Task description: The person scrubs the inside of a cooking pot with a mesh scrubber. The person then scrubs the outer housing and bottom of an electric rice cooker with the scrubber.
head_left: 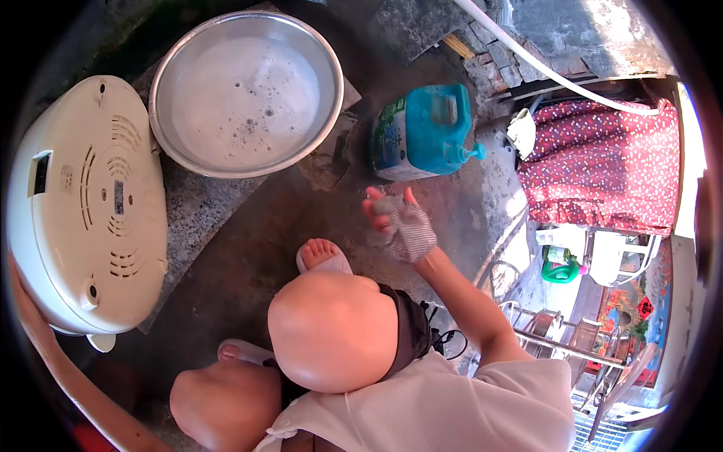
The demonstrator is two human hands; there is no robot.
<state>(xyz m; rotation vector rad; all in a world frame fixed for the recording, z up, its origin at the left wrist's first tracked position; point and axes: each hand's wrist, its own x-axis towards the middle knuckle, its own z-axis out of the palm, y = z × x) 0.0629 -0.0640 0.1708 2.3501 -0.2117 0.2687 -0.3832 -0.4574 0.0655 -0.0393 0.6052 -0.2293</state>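
My right hand, in a grey mesh fingerless glove, is below the blue-green pump bottle in the view. Its fingers are loosely bent and apart, with nothing seen between them. My left forearm runs up the left edge to a cream-white appliance, which is tipped so that its vented underside shows. That appliance hides my left hand. A round metal basin of foamy, whitish water stands beside the appliance, at the upper left.
My knees and sandalled feet are at the lower middle, over a dark wet floor. A white hose crosses the upper right. Farther right are a red dotted cloth, a green bottle and a metal rack.
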